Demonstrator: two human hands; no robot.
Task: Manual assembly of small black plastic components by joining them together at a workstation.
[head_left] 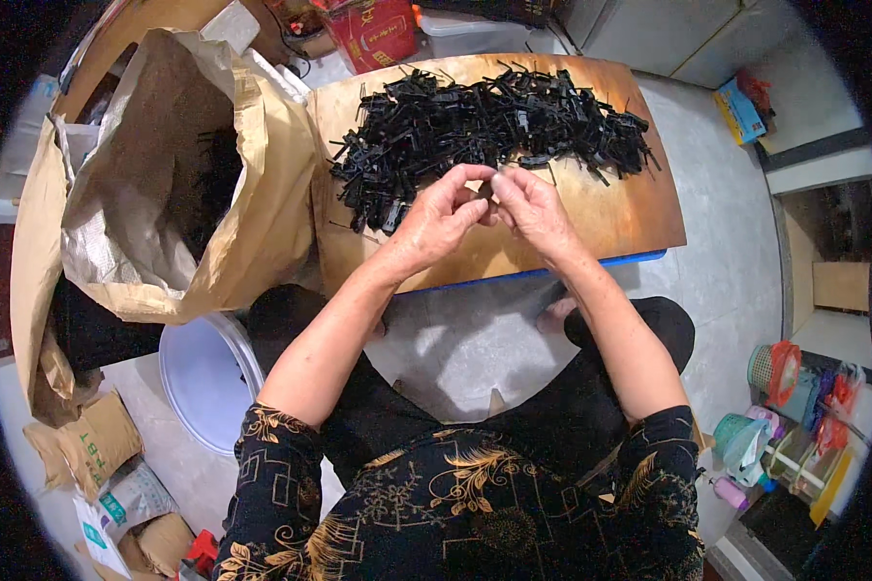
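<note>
My left hand [434,225] and my right hand [535,211] meet over the near edge of a wooden board [610,208]. Between their pinched fingertips is a small black piece [485,192], mostly hidden by the fingers; its exact kind cannot be made out. Just beyond my hands, a long heap of black plastic parts [475,121] with thin stems covers much of the board. Some stems stick out past the heap's edges.
A large open paper sack [271,194] with black parts inside stands left of the board. Below it is a white bucket [203,373]. Paper bags [97,441] lie at lower left. Baskets [741,436] sit at right, and a red box [368,34] stands behind the board.
</note>
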